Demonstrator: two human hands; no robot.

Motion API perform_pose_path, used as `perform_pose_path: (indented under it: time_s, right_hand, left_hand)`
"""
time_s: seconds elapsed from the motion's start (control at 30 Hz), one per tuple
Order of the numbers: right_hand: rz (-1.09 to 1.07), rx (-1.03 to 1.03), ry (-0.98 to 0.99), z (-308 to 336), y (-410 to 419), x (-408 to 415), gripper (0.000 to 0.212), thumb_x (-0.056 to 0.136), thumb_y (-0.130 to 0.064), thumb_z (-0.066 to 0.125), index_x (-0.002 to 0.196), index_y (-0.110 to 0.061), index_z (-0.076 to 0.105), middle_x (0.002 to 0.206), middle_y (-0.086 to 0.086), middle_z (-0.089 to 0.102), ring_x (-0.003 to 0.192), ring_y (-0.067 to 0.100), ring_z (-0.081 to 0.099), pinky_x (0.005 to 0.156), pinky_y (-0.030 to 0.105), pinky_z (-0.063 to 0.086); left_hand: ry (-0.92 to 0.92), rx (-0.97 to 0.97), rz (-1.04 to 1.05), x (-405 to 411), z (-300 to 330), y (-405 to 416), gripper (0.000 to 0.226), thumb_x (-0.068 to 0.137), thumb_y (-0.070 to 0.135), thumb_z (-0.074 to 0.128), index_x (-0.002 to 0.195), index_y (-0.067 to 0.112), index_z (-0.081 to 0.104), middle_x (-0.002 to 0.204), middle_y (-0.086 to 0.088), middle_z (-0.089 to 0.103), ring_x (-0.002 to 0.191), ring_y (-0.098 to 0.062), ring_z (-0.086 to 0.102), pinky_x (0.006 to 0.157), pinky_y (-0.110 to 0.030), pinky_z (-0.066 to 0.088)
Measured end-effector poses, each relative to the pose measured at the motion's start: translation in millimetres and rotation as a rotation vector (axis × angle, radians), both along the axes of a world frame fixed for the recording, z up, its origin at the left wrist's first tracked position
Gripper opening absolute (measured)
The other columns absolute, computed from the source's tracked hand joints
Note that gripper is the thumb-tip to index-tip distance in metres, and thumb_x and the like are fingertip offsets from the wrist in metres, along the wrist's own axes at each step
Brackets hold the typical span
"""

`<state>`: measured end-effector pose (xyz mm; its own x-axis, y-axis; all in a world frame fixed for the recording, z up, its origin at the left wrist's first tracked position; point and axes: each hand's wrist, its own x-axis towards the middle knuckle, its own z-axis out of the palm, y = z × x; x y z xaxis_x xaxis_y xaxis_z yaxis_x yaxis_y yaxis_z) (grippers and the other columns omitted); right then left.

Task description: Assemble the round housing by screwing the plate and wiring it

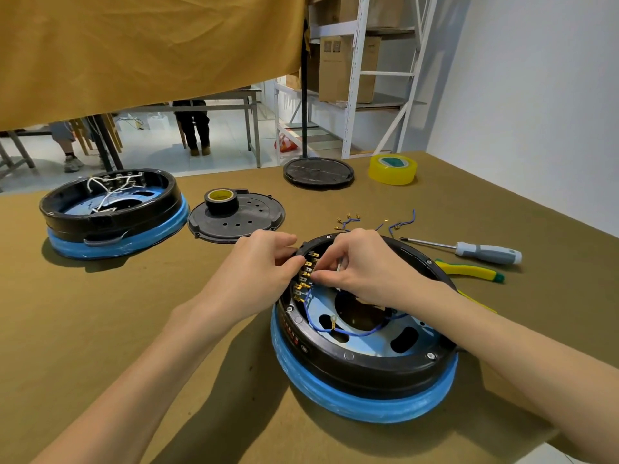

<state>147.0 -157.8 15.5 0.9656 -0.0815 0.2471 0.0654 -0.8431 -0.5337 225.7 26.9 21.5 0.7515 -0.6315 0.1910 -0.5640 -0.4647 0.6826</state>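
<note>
Wiring stage under way, not finished. Round housing [361, 356] sitting open side up on the table [134, 313], near edge, blue wrap around its base. Metal plate [412, 333] seated inside; bolt heads visible at the rim, so plate fixing judged largely done, though tightness not verifiable. Row of brass terminals [303, 283] on the left inner wall; blue wire [348, 333] looped across the plate, at least one end run up to the terminals.

Left hand [258, 262] gripping the housing rim beside the terminals, fingers curled over the edge. Right hand [361, 266] inside the housing, fingertips pinching something small at the terminals, probably a connector; exact item too small to confirm.

Outstanding: loose wires with connectors [371, 222] lying on the table behind the housing, still unfitted. Lid [241, 222] off, tape roll [221, 199] resting on it. Screwdriver [475, 251] and pliers [469, 269] lying to the right, not in hand. Second housing [110, 212] at far left, white wires inside.
</note>
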Motion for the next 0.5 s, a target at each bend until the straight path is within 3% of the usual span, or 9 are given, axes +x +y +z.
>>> perform_pose_path:
  time_s: [0.13, 0.23, 0.37, 0.5]
  right_hand:
    - [0.009, -0.011, 0.006, 1, -1, -2, 0.013, 0.089, -0.035, 0.079, 0.089, -0.023, 0.083, 0.073, -0.005, 0.071, 0.067, 0.01, 0.061, 0.057, 0.019, 0.046]
    - [0.019, 0.035, 0.028, 1, 0, -3, 0.009, 0.089, -0.029, 0.079, 0.089, -0.02, 0.082, 0.069, -0.011, 0.07, 0.062, -0.001, 0.061, 0.057, 0.012, 0.044]
    - [0.021, 0.05, 0.031, 2, 0, -5, 0.004, 0.089, -0.021, 0.078, 0.09, -0.019, 0.082, 0.066, -0.019, 0.066, 0.061, -0.008, 0.06, 0.058, 0.008, 0.043]
    - [0.002, 0.039, 0.004, 3, 2, -7, 0.005, 0.089, -0.023, 0.078, 0.09, -0.021, 0.082, 0.067, -0.014, 0.068, 0.061, -0.004, 0.059, 0.057, 0.011, 0.043]
  left_hand:
    - [0.059, -0.038, 0.039, 2, 2, 1, 0.039, 0.095, 0.03, 0.071, 0.133, 0.022, 0.068, 0.119, 0.008, 0.075, 0.104, 0.003, 0.067, 0.096, -0.023, 0.054]
    - [0.12, 0.016, 0.028, 10, 7, 5, 0.024, 0.091, 0.033, 0.074, 0.116, 0.031, 0.075, 0.095, 0.02, 0.075, 0.085, 0.008, 0.07, 0.081, -0.018, 0.058]
    - [0.158, 0.064, 0.023, 17, 8, 6, 0.034, 0.087, 0.032, 0.08, 0.12, 0.025, 0.074, 0.088, 0.019, 0.074, 0.078, 0.011, 0.069, 0.057, -0.004, 0.047]
    - [0.201, 0.052, 0.045, 20, 6, 5, 0.031, 0.086, 0.03, 0.081, 0.117, 0.025, 0.076, 0.091, 0.016, 0.075, 0.083, 0.006, 0.07, 0.058, -0.006, 0.046]
